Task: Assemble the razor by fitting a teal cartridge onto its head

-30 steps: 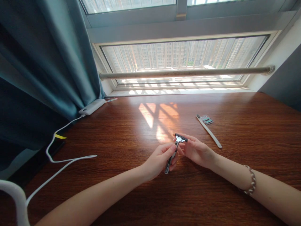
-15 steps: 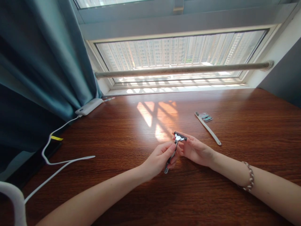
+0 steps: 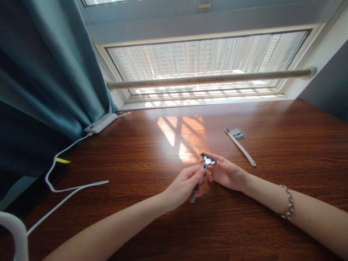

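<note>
A black and silver razor (image 3: 202,174) is held just above the wooden table (image 3: 136,152). My left hand (image 3: 182,187) is closed round its handle, thumb and forefinger pinching near the neck. My right hand (image 3: 225,173) grips the razor's head (image 3: 208,158) between its fingertips. A beaded bracelet (image 3: 288,207) circles my right wrist. Beyond my right hand lie a white razor handle (image 3: 243,149) and a small pack of blade cartridges (image 3: 238,134).
A white power bank (image 3: 101,123) sits at the table's back left by the teal curtain (image 3: 49,72), with a white cable (image 3: 67,181) trailing toward me. A rail (image 3: 212,77) runs across the window. A dark object lies at the left edge (image 3: 40,185).
The view has tilted slightly. Both hands keep their hold on the razor, with its head shifted only a little.
</note>
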### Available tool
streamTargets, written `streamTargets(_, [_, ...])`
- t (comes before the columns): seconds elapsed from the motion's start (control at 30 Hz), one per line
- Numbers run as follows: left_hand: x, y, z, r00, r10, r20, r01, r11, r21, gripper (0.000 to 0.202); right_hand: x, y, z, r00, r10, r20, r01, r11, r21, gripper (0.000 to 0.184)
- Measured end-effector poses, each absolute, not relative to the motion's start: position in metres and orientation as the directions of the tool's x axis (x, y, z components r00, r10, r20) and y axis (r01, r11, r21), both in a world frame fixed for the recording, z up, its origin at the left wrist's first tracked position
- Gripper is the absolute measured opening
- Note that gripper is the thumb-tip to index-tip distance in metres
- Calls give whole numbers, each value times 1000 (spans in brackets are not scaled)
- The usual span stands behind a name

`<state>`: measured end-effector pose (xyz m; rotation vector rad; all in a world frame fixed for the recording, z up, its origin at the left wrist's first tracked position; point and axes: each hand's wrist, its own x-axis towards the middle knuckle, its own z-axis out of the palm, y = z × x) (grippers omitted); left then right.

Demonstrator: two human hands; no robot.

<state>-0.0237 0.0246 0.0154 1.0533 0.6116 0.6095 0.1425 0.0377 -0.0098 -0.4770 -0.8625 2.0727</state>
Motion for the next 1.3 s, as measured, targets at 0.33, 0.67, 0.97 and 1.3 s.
streamTargets(0.33, [-23,24,16,679,714,-169,-174,380,909,31,143,38,-10,-599,801,-29,-527,-421,-738,44])
streamTargets(0.67, [-23,24,15,680,710,-183,-173,397,901,27,144,37,-10,-605,796,-28,-531,-429,-731,43])
streamTargets(0.97, [-24,23,18,609,773,-178,-232,388,892,24,141,38,-16,-578,816,-9,-530,-383,-757,41])
streamTargets(1.3, [-26,27,16,575,789,-216,-257,425,868,35,136,31,-14,-455,887,75,-291,-68,-954,39])
